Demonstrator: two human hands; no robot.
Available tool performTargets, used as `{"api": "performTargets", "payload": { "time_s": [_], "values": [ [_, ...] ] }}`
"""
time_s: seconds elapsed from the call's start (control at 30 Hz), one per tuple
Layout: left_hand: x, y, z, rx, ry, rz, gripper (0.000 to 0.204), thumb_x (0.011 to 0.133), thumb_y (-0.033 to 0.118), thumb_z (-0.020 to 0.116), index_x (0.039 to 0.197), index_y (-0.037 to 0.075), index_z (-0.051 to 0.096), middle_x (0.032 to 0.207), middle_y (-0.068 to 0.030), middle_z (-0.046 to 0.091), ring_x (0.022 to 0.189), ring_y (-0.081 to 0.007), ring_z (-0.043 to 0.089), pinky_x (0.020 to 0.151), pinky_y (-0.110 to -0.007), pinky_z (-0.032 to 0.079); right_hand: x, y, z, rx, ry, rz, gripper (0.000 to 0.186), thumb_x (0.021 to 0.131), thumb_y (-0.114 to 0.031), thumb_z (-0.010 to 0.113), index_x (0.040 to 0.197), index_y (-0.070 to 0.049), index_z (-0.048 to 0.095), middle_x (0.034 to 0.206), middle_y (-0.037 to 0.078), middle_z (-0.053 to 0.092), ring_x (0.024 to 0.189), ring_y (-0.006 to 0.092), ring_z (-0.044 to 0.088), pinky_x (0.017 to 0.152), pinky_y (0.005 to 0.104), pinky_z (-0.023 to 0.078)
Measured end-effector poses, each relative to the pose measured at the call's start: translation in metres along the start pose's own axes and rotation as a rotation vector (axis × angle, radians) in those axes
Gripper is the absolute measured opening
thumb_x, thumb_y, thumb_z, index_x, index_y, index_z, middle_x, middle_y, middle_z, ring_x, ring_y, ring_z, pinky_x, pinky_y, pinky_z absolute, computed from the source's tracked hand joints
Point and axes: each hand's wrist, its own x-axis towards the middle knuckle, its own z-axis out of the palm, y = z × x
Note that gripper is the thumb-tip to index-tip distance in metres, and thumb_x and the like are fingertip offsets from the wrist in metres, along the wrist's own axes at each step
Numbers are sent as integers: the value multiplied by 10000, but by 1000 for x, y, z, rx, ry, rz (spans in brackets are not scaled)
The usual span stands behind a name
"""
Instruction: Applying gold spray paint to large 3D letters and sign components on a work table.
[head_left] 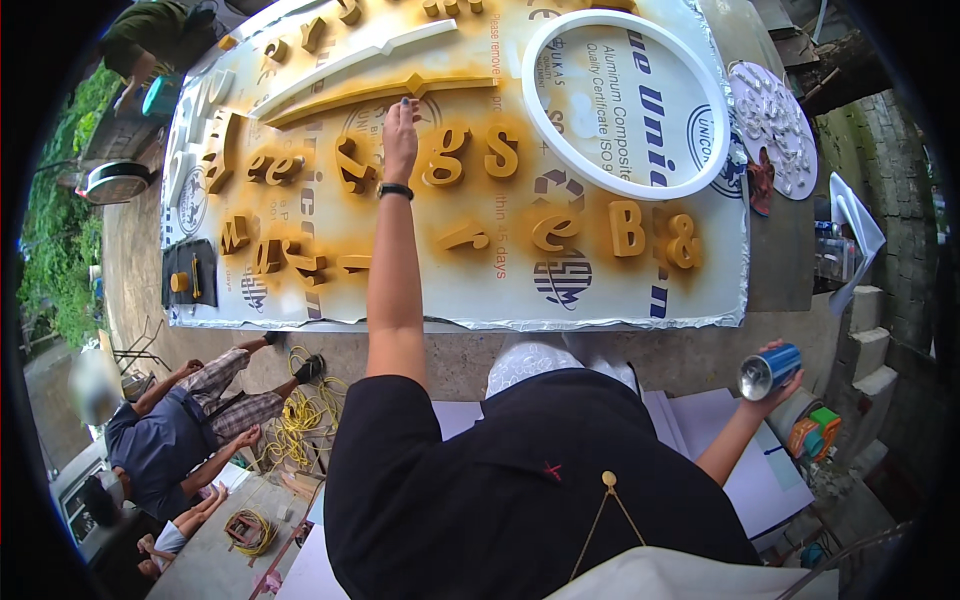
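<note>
My left hand (pixel 401 138) reaches out over the board, fingers stretched toward the lower edge of a long gold-painted strip (pixel 460 84) with a diamond-shaped middle. Whether the fingertips touch the strip I cannot tell. Below and beside this hand lie gold-coated letters, among them a curly letter (pixel 447 157) and a block letter (pixel 628 229). My right hand (pixel 790 385), off to the right beyond the board's near edge, is closed around a blue metal can (pixel 768 371). The can lies tilted, its silver base showing.
A white oval ring (pixel 640 190) and a white strip (pixel 340 75) lie on the printed board (pixel 600 300), which has gold overspray. White pieces cover a round lilac disc (pixel 750 120) at right. Another person (pixel 165 440) sits at left near a coiled yellow hose (pixel 298 425).
</note>
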Motion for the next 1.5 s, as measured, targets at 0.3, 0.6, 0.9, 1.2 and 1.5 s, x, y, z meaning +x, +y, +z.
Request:
{"api": "performTargets", "payload": {
  "time_s": [0.3,0.6,0.9,1.2,1.5],
  "values": [
    [-253,-33,-45,297,782,37,377,906,225,484,1200,-9,448,1085,-128,471,958,-238,475,904,-390,388,52,49,102,-162,-421,66,709,885,-427,593,1354,31,324,1218,177,517,974,293,587,851,395,508],
    [-315,-134,-173,298,1422,-767,670,934,434,422,1352,-13,150,1242,-306,267,1138,-424,360,904,-574,367,36,220,313,-1094,-922,-926,591,822,-273,661,1360,-172,435,1132,113,543,954,240,621,813,353,539],
    [-295,-142,-164,491,1262,-648,692,959,441,378,1409,0,90,1337,-369,274,1148,-501,426,933,-568,395,42,420,379,-1596,-1500,-1479,629,741,-253,717,1320,-279,474,1070,80,496,799,240,652,614,344,576],
    [-295,-145,-166,490,1214,-644,666,971,406,379,1400,-32,119,1398,-336,257,1271,-463,340,1051,-531,317,62,505,393,-1717,-1565,-1640,638,739,-299,715,1316,-275,443,1052,111,510,708,251,622,510,327,539],
    [-289,-136,-162,493,1202,-695,627,976,400,372,1410,21,126,1439,-315,241,1207,-491,425,984,-548,390,58,519,400,-1687,-1668,-1596,650,729,-299,727,1307,-265,431,1067,111,504,700,258,620,524,323,529]
  ]
}}
